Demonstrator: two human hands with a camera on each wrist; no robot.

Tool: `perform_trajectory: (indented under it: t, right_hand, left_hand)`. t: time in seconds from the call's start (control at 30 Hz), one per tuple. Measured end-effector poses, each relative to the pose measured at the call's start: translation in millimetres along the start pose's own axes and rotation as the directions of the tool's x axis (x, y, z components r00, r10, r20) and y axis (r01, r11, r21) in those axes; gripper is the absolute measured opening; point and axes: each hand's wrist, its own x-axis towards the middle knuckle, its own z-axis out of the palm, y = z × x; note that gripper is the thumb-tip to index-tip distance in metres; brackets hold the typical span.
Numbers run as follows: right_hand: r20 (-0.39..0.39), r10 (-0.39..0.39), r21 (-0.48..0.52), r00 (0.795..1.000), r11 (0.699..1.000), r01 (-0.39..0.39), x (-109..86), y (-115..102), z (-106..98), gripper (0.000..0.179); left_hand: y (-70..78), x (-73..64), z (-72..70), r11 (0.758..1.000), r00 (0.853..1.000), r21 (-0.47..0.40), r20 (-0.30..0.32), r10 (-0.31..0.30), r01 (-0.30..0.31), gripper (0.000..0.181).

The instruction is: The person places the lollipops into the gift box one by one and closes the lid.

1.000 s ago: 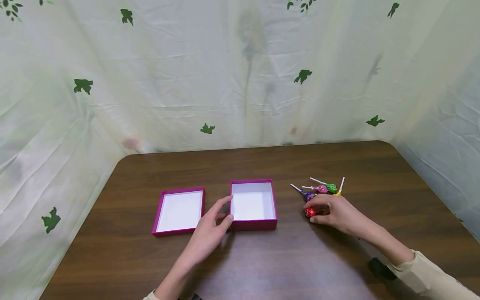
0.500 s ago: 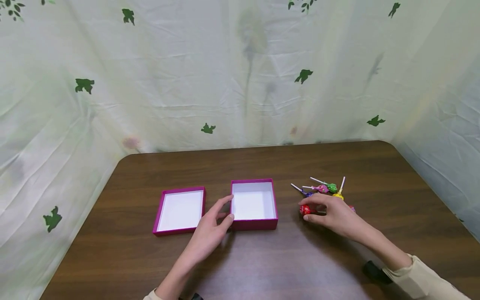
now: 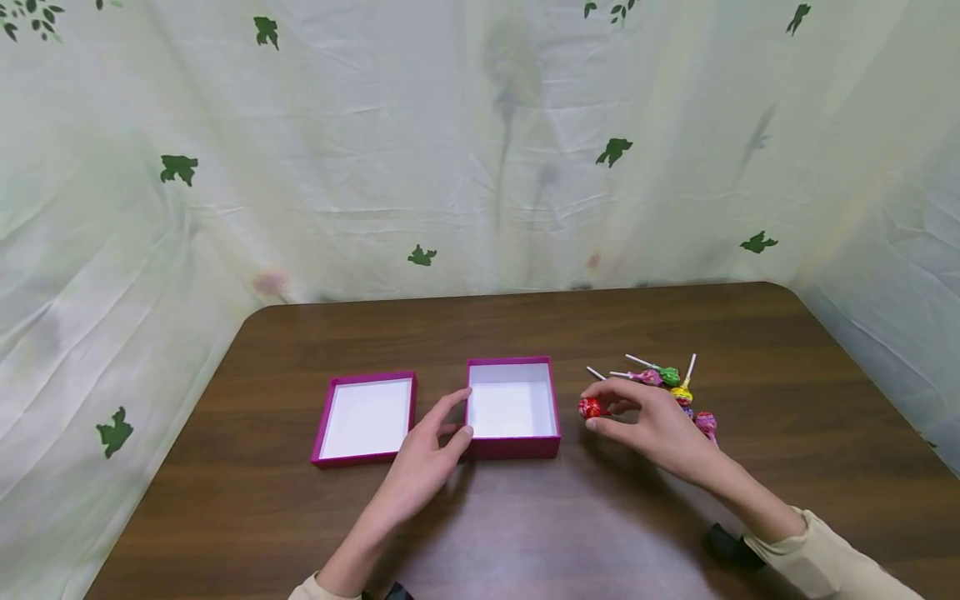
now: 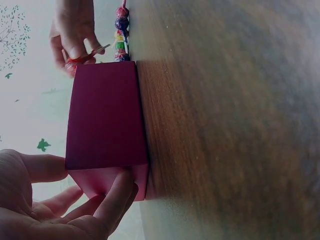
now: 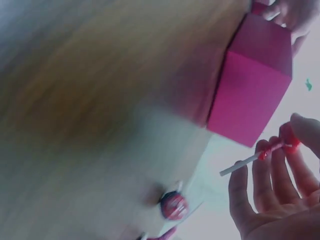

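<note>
My right hand (image 3: 656, 425) pinches a red-wrapped lollipop (image 3: 589, 407) by its candy end, lifted above the table. Its white stick (image 5: 240, 165) shows in the right wrist view, pointing back under the fingers. Left of it stands an open magenta box (image 3: 513, 448), white inside with nothing in it. My left hand (image 3: 423, 462) rests against the box's left side, fingertips on the wall and at the rim. More lollipops lie near my right hand: green (image 3: 670, 376), yellow (image 3: 682, 393), pink (image 3: 651, 377) and a pink-purple one (image 3: 706, 422); others are partly hidden by the hand.
The magenta lid (image 3: 363, 458) lies upturned, white inside up, left of the box and close to my left hand. The brown wooden table (image 3: 525, 533) ends at a pale curtain (image 3: 450, 167) with green leaf prints.
My right hand has raised the red lollipop from the pile and carried it left toward the box, uncovering more of the lollipops behind. My left hand stays at the box.
</note>
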Motion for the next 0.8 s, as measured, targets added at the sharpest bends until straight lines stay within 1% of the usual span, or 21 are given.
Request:
perform_trajectory:
  t: [0.1,0.2,0.4,0.6,0.73,0.8]
  right_hand:
    - [-0.015,-0.019,0.062,1.000,0.998,0.020,3.2,-8,4,0.029]
    - [-0.022,-0.021,0.100,1.000,0.995,0.023,5.9,-15,7,0.030]
    - [-0.023,-0.050,0.119,0.998,0.992,0.052,13.4,-27,16,0.030]
    - [-0.053,-0.097,0.153,0.994,0.983,0.104,23.2,-37,28,0.028]
    - [-0.071,-0.096,0.194,0.993,0.975,0.108,30.2,-42,37,0.029]
    - [-0.073,-0.097,0.199,0.993,0.974,0.110,33.4,-44,41,0.028]
  left_hand:
    - [1.0,0.1,-0.5,1.000,1.000,0.003,-0.001,0.000,0.000,0.048]
    - [1.3,-0.2,-0.7,1.000,1.000,0.004,0.000,0.000,0.000,0.048]
    - [1.1,-1.2,-0.4,1.000,1.000,0.002,0.004,-0.004,0.004,0.048]
    - [0.8,-1.1,0.1,1.000,1.000,0.004,-0.010,-0.003,0.003,0.048]
    - [0.7,-0.7,0.1,1.000,1.000,0.006,-0.018,0.003,-0.003,0.047]
    - [0.5,-0.3,0.0,1.000,1.000,0.007,-0.020,0.004,-0.004,0.047]
